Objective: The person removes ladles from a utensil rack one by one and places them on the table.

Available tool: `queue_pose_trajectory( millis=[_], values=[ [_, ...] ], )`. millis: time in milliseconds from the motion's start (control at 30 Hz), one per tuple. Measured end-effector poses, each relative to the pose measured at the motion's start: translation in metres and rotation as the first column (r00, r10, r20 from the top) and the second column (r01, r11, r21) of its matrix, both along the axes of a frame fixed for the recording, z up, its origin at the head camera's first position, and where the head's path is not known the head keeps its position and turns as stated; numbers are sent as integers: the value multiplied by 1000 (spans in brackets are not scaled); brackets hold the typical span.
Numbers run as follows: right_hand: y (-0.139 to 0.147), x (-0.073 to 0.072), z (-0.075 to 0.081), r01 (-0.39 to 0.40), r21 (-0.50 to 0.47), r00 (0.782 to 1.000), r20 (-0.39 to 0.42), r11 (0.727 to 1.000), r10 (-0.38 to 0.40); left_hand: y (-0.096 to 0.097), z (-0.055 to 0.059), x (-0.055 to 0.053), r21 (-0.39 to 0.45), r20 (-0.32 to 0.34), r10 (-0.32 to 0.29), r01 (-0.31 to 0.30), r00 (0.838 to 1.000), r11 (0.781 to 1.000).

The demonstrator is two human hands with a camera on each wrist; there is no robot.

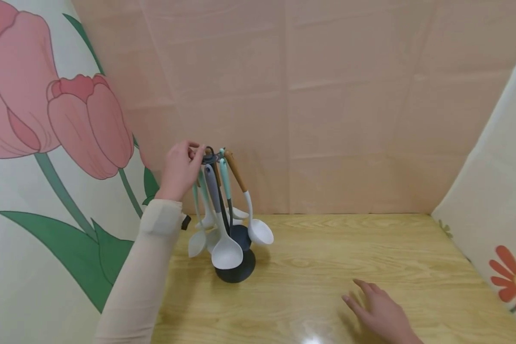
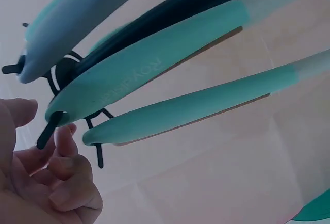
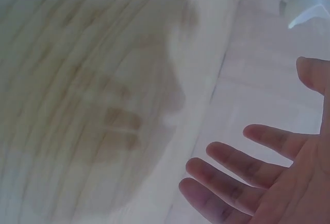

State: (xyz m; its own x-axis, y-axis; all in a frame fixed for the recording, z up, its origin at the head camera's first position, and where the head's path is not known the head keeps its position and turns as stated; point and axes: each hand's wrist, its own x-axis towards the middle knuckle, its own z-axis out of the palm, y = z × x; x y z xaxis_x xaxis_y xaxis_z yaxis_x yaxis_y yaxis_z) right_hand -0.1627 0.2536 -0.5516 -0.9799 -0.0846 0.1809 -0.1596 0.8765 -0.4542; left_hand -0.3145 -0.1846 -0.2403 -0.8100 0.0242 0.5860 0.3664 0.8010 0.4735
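My left hand (image 1: 182,168) is raised at the top of a black utensil stand (image 1: 235,267), thumb and fingertips right at its hooks. In the left wrist view its fingers (image 2: 67,170) are curled beside the hooked end of a teal handle (image 2: 144,66); I cannot tell whether they grip anything. On the stand hang a white ladle (image 1: 227,252) with a grey handle, another white ladle (image 1: 261,232) with a brown handle, and several teal-handled utensils. Low at the right, my right hand (image 1: 382,313) is over the table with its fingers spread, holding nothing.
The wood-grain table (image 1: 327,258) meets a pink cloth backdrop (image 1: 348,119) at the back. A tulip-printed wall (image 1: 30,191) stands close to the left arm. Another pale wall (image 1: 494,181), printed with a red flower, bounds the right side.
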Motion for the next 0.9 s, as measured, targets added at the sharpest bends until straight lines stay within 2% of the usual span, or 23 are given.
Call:
queue_pose_trajectory(
  millis=[167,367,600,900],
  values=[
    [-19,-3,7,-8,-38,1000,-17,999,7,-1,-2,-7,-38,36,24,-22,999,999],
    [-43,-10,12,-16,-50,996,-89,999,11,2,-4,-12,-49,42,19,-17,999,999],
    [-63,-20,22,-29,-72,998,-55,997,25,5,-3,-14,-47,41,28,-26,999,999],
    [-90,-34,37,-60,-89,994,-99,994,51,7,-4,-14,-33,33,73,-72,997,997]
  ],
)
